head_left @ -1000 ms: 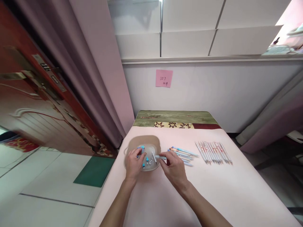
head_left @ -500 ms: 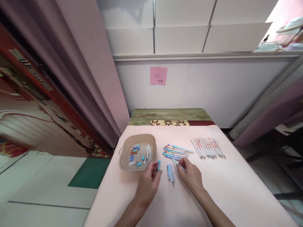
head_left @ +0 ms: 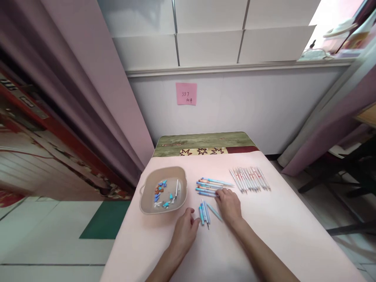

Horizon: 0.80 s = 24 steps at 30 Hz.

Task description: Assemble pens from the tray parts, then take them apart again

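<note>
A beige basin (head_left: pixel 167 175) holds small pen parts (head_left: pixel 166 205) at left. Nearer, the left hand (head_left: pixel 185 228) parts its thumb and fingers beside loose pen barrels (head_left: pixel 206 212); the right hand's (head_left: pixel 229 205) curled fingers meet ballpoint pens (head_left: pixel 212 184), grip unclear. White pens (head_left: pixel 249 180) lie right.

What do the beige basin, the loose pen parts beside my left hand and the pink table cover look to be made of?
Basin: probably moulded plastic, matt; smooth rounded walls, with a loop handle.
Loose pen parts: likely plastic; slim, evenly coloured tubes, too small to judge finish.
Table cover: matt, smooth, plain-coloured; could be cloth or vinyl.
</note>
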### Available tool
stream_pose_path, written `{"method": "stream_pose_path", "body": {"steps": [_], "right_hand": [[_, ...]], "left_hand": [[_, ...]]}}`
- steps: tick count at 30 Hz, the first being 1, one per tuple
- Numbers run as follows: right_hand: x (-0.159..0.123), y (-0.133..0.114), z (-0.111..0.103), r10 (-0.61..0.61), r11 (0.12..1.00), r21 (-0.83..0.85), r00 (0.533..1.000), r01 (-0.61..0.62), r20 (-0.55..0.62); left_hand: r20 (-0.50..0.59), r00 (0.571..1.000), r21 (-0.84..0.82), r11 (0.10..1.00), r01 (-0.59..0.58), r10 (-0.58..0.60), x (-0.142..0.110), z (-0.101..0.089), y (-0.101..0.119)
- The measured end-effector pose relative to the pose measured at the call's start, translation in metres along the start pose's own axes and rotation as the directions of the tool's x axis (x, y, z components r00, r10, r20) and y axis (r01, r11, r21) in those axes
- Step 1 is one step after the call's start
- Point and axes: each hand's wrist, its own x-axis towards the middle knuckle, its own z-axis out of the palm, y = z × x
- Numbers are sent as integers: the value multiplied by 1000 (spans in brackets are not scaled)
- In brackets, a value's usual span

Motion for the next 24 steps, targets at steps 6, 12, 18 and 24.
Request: {"method": "stream_pose_path", "body": {"steps": [6,12,18,24], "right_hand": [[-5,1,-8,-26,999,34,999,27,-23],[-10,-44,-54,-9,598,790,985,-134,174],[-3,-89,-61,-308,7,884,840,-467,446],[7,-105,-41,-313,39,858,809,-512,497]], "left_hand": [[-53,992,-153,981,-118,111,-6,-27,30],[-118,993,-569,820,-65,-3,20,-51,52],[-19,998,-785,619,18,-52,34,-65,49],[-144,984,-791,610,-49,-108,40,-76,33]]}}
